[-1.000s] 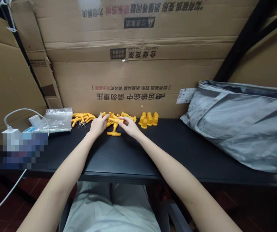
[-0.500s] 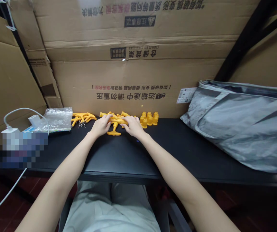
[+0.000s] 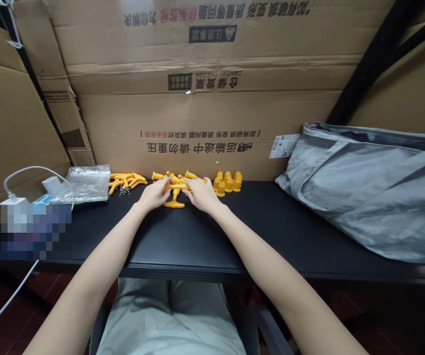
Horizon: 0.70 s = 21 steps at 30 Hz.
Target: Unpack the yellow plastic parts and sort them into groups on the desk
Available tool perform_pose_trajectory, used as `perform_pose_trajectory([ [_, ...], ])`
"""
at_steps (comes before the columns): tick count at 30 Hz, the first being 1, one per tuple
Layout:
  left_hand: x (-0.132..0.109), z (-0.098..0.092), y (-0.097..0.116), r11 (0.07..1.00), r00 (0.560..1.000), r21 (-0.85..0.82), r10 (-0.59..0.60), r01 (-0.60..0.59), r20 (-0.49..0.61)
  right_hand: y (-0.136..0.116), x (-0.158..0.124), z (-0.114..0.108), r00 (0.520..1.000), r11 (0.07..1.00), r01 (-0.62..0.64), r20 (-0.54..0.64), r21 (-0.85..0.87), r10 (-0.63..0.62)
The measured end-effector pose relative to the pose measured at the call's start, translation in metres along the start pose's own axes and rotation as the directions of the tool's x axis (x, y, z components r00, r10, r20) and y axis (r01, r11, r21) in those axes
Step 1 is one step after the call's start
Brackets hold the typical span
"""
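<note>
A heap of yellow T-shaped plastic parts (image 3: 175, 181) lies on the black table (image 3: 182, 236) near the back. My left hand (image 3: 154, 193) and my right hand (image 3: 200, 193) both rest on this heap, fingers curled around one yellow part held between them. One T-shaped part (image 3: 174, 199) stands just in front of the hands. Several small yellow cone-shaped caps (image 3: 228, 182) stand right of my right hand. Another bunch of yellow parts with metal rings (image 3: 125, 180) lies left of my left hand.
A crinkled clear plastic bag (image 3: 85, 183) and a white charger with cable (image 3: 17, 197) lie at the left. A grey fabric bag (image 3: 367, 187) fills the right of the table. Cardboard boxes (image 3: 205, 98) wall off the back.
My right hand has slid a little left and nearer my left hand over the heap. The rest has stayed put.
</note>
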<state>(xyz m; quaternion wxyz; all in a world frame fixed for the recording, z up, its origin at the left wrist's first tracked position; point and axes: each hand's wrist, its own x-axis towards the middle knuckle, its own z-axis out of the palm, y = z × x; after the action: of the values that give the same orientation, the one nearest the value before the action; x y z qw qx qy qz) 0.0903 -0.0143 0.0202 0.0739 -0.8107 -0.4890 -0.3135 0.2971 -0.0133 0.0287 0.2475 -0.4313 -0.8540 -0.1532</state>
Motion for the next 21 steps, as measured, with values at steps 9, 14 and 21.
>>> perform_pose_trajectory([
  [9, 0.001, 0.001, 0.004, 0.999, 1.0, -0.049, -0.006, 0.006, 0.011, 0.003, 0.002, -0.004, 1.0, 0.999, -0.023, -0.015, 0.027, 0.024],
  [14, 0.0, 0.0, 0.002, 1.0, 0.999, -0.026, -0.016, 0.017, 0.044, 0.007, -0.001, 0.005, 0.998, 0.996, 0.017, 0.055, 0.086, -0.022],
  [21, 0.001, 0.0, 0.005, 0.999, 0.997, -0.011, -0.034, 0.035, 0.066, 0.006, 0.0, 0.004, 0.999, 0.997, -0.021, 0.036, 0.073, 0.018],
])
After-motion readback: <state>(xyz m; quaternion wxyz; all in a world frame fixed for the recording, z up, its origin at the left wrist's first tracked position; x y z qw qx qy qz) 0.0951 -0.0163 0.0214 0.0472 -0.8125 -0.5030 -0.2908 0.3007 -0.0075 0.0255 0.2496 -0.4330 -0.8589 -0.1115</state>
